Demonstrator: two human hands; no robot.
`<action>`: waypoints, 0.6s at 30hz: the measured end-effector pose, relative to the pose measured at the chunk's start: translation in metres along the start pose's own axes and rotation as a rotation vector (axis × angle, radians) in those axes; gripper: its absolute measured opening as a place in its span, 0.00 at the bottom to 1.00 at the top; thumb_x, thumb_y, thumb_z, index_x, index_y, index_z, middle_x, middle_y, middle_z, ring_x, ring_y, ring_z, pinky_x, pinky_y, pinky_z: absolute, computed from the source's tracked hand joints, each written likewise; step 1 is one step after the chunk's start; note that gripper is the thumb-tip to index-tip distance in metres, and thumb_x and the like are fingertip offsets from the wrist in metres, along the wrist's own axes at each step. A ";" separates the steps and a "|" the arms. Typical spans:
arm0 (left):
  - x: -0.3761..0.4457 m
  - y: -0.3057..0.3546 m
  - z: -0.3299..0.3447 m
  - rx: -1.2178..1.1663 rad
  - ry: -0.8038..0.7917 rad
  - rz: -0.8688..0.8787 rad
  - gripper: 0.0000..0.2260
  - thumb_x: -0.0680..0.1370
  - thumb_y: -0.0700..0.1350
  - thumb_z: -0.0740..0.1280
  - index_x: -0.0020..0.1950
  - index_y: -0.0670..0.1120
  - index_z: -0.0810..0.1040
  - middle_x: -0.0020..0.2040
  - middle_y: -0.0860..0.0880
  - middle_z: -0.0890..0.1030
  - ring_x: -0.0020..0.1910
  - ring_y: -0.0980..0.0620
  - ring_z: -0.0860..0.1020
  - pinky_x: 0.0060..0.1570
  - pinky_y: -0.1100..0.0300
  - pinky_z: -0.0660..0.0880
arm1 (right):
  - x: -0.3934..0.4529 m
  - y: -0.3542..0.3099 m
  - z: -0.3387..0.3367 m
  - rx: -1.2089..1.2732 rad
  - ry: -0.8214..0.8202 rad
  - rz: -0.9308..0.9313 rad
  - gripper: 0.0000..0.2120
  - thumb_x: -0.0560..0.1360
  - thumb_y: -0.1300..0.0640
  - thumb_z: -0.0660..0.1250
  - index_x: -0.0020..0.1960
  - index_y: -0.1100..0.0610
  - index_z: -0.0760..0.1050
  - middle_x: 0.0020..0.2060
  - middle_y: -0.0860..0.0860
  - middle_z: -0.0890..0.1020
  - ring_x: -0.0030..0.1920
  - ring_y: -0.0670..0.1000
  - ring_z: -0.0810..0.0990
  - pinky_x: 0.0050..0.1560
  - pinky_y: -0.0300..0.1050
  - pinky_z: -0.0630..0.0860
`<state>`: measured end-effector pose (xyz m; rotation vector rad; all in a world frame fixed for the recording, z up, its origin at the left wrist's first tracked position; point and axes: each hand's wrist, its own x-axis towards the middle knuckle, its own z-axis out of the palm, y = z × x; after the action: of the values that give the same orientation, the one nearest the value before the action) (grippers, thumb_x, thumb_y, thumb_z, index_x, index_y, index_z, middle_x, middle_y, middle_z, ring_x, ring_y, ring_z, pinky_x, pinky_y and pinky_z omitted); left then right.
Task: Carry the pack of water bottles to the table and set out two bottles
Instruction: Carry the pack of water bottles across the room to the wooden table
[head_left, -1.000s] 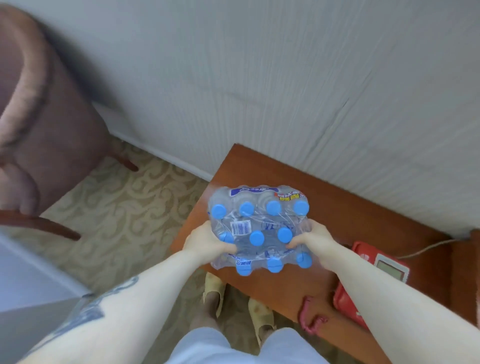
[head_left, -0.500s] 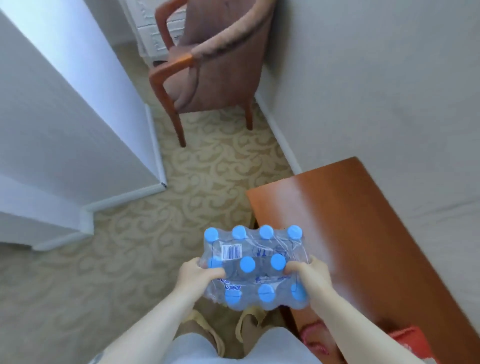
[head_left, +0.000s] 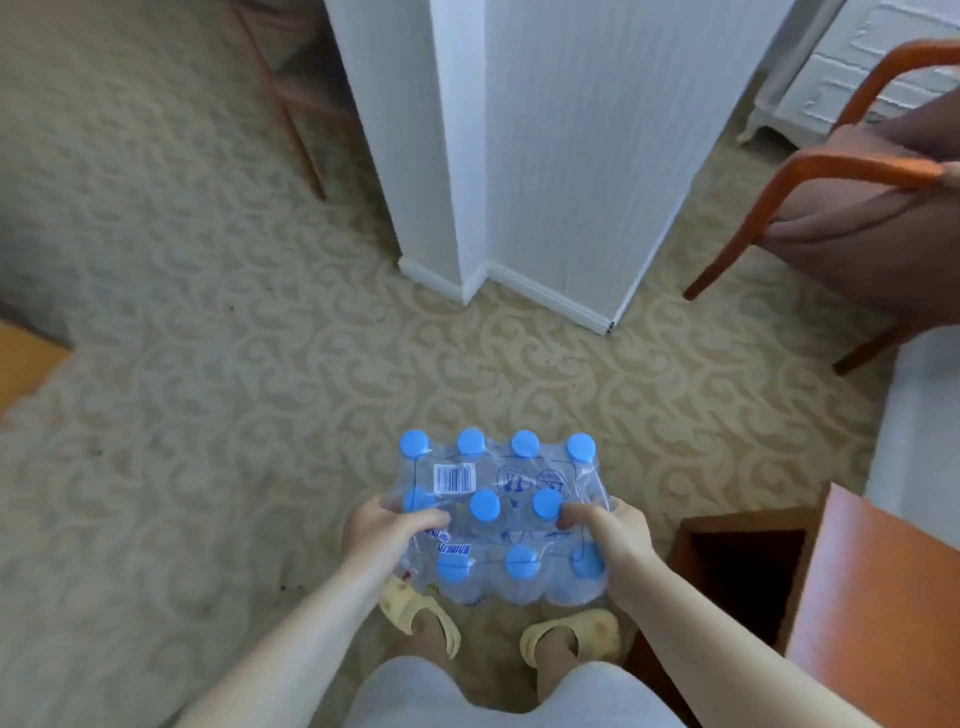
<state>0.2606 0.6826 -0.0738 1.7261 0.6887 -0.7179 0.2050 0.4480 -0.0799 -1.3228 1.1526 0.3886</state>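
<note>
I hold a shrink-wrapped pack of water bottles (head_left: 501, 512) with blue caps in front of my waist, above the carpet. My left hand (head_left: 382, 535) grips its left side, fingers over the top film. My right hand (head_left: 610, 532) grips its right side the same way. The pack is level, caps up, with a barcode label on top. A reddish wooden table (head_left: 883, 597) shows only as a corner at the lower right, apart from the pack.
A white wall corner with baseboard (head_left: 519, 156) juts out ahead. An armchair with orange wooden arms (head_left: 857, 208) stands at the right. A dark open wooden box (head_left: 743, 566) sits beside the table. Patterned beige carpet (head_left: 208, 364) spreads left. My feet wear yellow slippers (head_left: 571, 634).
My view has swung left, away from the wooden table. The pack went from above the table to over the carpet. Both hands keep the same grip.
</note>
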 end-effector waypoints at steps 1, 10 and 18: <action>0.004 -0.003 -0.022 -0.042 0.022 -0.012 0.16 0.56 0.43 0.79 0.42 0.44 0.85 0.39 0.45 0.87 0.39 0.46 0.85 0.39 0.53 0.80 | -0.001 -0.006 0.024 -0.042 -0.021 -0.003 0.20 0.51 0.62 0.75 0.43 0.58 0.78 0.38 0.59 0.86 0.40 0.61 0.85 0.44 0.63 0.82; 0.033 -0.025 -0.175 -0.232 0.250 -0.166 0.15 0.55 0.43 0.75 0.37 0.38 0.84 0.28 0.49 0.80 0.26 0.51 0.77 0.26 0.63 0.71 | -0.016 -0.031 0.205 -0.340 -0.117 -0.025 0.17 0.52 0.60 0.76 0.39 0.57 0.77 0.35 0.56 0.83 0.36 0.57 0.83 0.35 0.48 0.81; 0.062 -0.013 -0.229 -0.348 0.315 -0.199 0.09 0.60 0.44 0.78 0.38 0.44 0.85 0.27 0.51 0.84 0.24 0.56 0.81 0.20 0.66 0.72 | -0.002 -0.065 0.284 -0.441 -0.191 -0.028 0.19 0.53 0.61 0.76 0.40 0.60 0.73 0.36 0.58 0.75 0.36 0.55 0.73 0.37 0.48 0.73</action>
<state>0.3191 0.9126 -0.0766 1.4723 1.1450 -0.4280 0.3778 0.6828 -0.0898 -1.6387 0.9168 0.7635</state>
